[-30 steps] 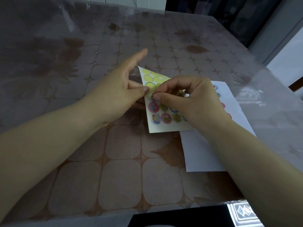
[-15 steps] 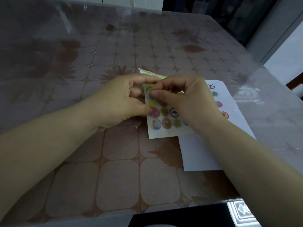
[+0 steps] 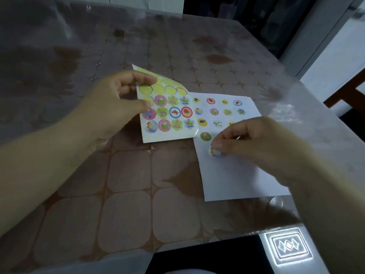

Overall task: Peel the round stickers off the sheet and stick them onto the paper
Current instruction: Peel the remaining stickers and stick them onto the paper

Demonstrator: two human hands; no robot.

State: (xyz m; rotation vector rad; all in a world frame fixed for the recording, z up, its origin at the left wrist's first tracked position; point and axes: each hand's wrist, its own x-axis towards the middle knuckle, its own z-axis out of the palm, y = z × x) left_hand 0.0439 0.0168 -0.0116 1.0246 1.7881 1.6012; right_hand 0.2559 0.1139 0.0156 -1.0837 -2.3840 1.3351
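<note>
My left hand (image 3: 116, 101) pinches the left edge of the sticker sheet (image 3: 169, 115), thumb on top and fingers behind. The sheet is yellow with several round stickers left and several empty circles along its top. My right hand (image 3: 254, 143) pinches a small round sticker (image 3: 215, 152) at its fingertips, right above the white paper (image 3: 237, 175). Whether the sticker touches the paper I cannot tell. Several round stickers (image 3: 214, 111) sit in rows on the upper part of the paper.
The table (image 3: 128, 194) has a brown patterned cloth under clear plastic. Its near edge runs along the bottom, with a dark gap below. A bright patterned floor tile (image 3: 288, 246) shows at the lower right. A wooden chair part (image 3: 347, 91) stands past the right table edge.
My right hand has come off the sheet with a peeled sticker and moved down and right over the paper. The left hand keeps hold of the sheet.
</note>
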